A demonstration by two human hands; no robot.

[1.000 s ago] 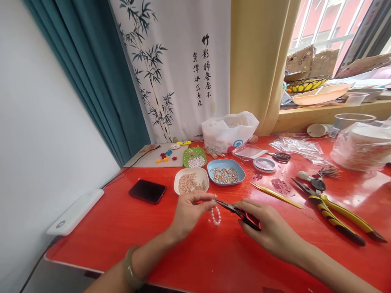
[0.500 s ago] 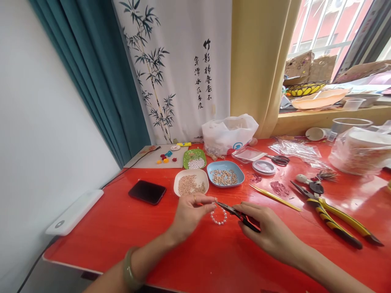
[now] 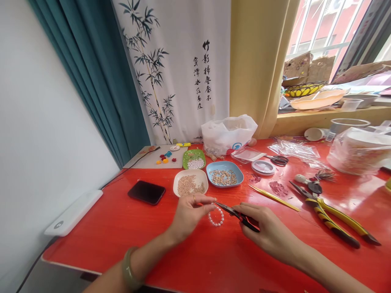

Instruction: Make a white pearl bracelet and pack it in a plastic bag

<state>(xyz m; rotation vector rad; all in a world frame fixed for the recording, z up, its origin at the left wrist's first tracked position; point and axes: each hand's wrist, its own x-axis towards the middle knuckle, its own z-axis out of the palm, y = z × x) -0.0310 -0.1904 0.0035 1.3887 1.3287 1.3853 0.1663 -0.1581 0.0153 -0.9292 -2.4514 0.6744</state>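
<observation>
My left hand (image 3: 191,213) pinches the upper end of a white beaded bracelet (image 3: 216,225) between thumb and fingers. The bracelet hangs in a loop above the red table. In my right hand (image 3: 259,221) is a pair of needle-nose pliers (image 3: 236,215) with dark handles. Its thin tips reach the top of the bracelet, right at my left fingertips. What exactly lies between the tips is too small to make out. Beyond my hands stand a cream dish (image 3: 176,185) of small gold beads and a blue dish (image 3: 241,179) of gold-coloured pieces.
A green dish (image 3: 185,162) holds white beads. Left of the dishes lies a black phone (image 3: 146,192). On the right are yellow tweezers (image 3: 275,198), large yellow-black pliers (image 3: 332,219) and scissors (image 3: 279,160). A white plastic bag (image 3: 226,134) stands at the back.
The bracelet's loop has swung slightly left under my fingers. Both hands keep nearly the same place and grip, with the plier tips still at the bracelet's top.
</observation>
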